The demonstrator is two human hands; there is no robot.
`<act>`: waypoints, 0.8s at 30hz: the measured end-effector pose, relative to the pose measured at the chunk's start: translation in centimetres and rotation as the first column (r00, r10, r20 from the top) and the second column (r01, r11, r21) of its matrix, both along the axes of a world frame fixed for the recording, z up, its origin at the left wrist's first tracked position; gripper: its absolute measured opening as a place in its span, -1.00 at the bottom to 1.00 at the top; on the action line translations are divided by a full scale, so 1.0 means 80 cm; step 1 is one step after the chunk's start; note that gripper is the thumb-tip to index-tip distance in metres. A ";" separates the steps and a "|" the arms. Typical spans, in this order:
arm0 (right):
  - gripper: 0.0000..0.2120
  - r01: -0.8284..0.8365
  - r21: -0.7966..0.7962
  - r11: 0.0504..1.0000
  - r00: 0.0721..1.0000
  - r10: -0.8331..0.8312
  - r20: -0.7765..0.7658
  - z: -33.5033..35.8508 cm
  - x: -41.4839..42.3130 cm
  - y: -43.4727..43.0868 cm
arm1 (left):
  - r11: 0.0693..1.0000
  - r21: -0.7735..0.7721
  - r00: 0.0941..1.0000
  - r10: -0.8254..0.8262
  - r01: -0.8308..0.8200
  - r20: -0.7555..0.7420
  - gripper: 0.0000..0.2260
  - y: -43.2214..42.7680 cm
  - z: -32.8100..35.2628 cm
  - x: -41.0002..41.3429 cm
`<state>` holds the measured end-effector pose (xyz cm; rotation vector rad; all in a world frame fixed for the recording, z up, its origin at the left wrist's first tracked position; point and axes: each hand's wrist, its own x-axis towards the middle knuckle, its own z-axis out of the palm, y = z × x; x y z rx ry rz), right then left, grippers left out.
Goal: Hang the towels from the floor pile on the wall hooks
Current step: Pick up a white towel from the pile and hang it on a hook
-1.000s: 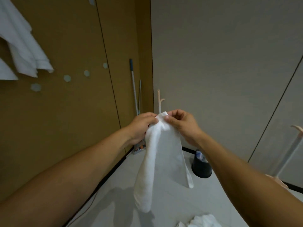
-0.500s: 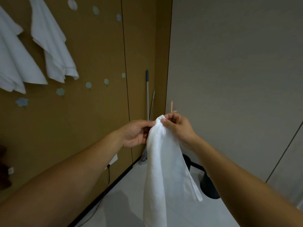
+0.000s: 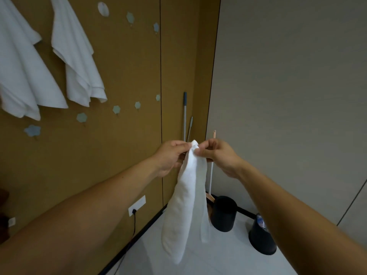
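Two hands met in the head view at the top corner of the held towel [image 3: 186,205]: your left hand [image 3: 170,155] pinched the bunched corner between thumb and fingertips from one side, and your right hand [image 3: 220,155] pinched the same corner from the other, fingers curled, the hands nearly touching. The held towel hung straight down from that pinch in a long, narrow fold, in the air in front of the room's corner, its lower end above the pale floor [image 3: 218,255] and apart from it. Up to your left, on the brown wall [image 3: 119,155], the first hung towel [image 3: 21,72] and the second hung towel [image 3: 79,62] draped side by side, both white. Several pale blue hooks [image 3: 81,117] sat bare on that wall below and to the right of them, with more higher up. A socket [image 3: 137,205] with a dark cord plugged in showed low on the same wall. Pole handles [image 3: 184,116] leaned in the corner behind your hands, beside the grey wall [image 3: 288,96], and two black bins [image 3: 223,215] stood on the floor near it.
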<state>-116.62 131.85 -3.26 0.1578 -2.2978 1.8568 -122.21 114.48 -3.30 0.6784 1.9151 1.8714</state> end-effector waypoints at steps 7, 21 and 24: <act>-0.92 0.149 0.074 0.986 0.985 -0.141 -0.101 -0.002 -0.042 -0.042 | 0.990 -0.132 0.985 0.030 -0.053 -0.171 -0.77 -0.043 0.010 -0.031; -0.92 0.083 0.325 0.942 0.977 -0.142 0.160 -0.044 -0.097 -0.053 | 0.886 -0.154 0.815 0.317 -0.437 -0.485 -0.91 -0.091 0.044 -0.107; -0.90 0.018 0.470 0.883 0.943 -0.170 0.284 -0.064 -0.107 -0.029 | 0.758 -0.087 0.662 0.501 -0.646 -0.557 -0.89 -0.111 0.055 -0.137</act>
